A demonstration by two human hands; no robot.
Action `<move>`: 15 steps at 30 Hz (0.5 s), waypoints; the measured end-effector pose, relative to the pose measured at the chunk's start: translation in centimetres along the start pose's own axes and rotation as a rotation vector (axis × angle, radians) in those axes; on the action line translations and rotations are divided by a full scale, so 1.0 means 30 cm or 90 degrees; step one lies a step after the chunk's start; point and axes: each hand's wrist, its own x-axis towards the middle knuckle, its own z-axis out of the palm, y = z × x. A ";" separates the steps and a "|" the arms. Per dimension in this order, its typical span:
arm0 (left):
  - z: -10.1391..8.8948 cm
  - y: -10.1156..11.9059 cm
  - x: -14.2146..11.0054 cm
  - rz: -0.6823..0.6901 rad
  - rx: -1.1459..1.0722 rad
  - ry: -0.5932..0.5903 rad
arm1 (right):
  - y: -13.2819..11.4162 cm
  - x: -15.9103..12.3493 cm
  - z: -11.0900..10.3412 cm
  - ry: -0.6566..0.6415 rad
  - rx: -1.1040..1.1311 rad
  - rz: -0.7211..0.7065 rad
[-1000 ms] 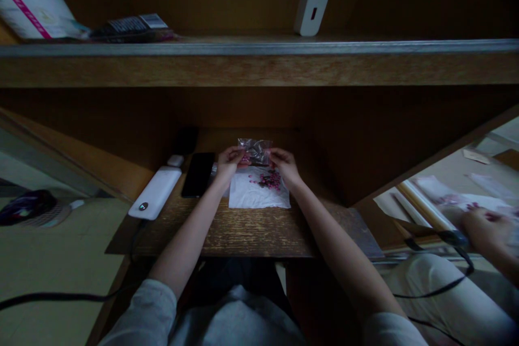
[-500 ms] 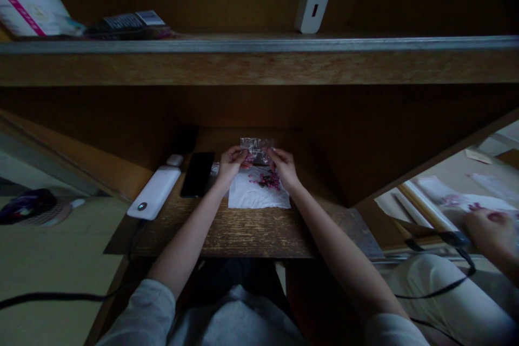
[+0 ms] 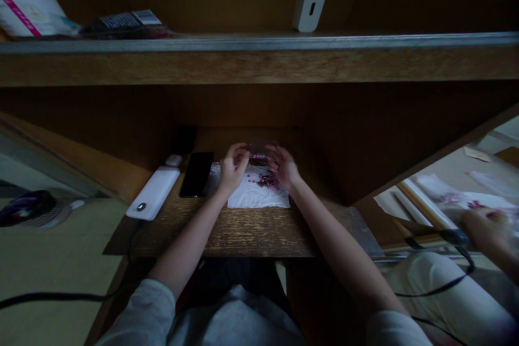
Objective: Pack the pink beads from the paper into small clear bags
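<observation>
Between my hands is a small clear plastic bag [image 3: 258, 148] with pink pieces in its lower part; it is blurred. My left hand [image 3: 234, 169] pinches its left side, thumb against the fingers. On the other side my right hand [image 3: 286, 166] has its fingers curled at the bag's right edge, smeared by motion. Just below lies a crumpled white cloth or tissue sheet [image 3: 243, 194], flat on the wooden surface. A cluster of small pink bead-like pieces with dark stems [image 3: 269, 179] rests on that sheet, close to my right hand.
A black phone [image 3: 197, 174] and a white power bank [image 3: 154, 193] with a cable lie left of the sheet. The shelf edge [image 3: 259, 65] crosses above, bearing a white charger [image 3: 311, 6] and packets. At right, another person's hand [image 3: 486, 230] is over a separate work surface.
Both hands have shifted their fingers on the plastic bag, which has tilted and blurred. Pink pieces now show in a row along its lower part. The sheet stays in place.
</observation>
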 end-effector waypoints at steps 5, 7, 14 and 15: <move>-0.001 0.018 -0.026 0.099 0.108 -0.030 | 0.001 0.000 -0.002 -0.001 0.053 0.030; 0.000 0.022 -0.035 0.124 0.134 -0.046 | 0.004 0.001 -0.002 -0.002 0.079 0.041; 0.013 0.020 -0.045 0.174 0.184 -0.060 | 0.009 0.002 -0.007 -0.046 0.088 0.045; 0.013 0.019 -0.043 0.182 0.200 -0.060 | 0.007 0.001 -0.007 -0.049 0.097 0.049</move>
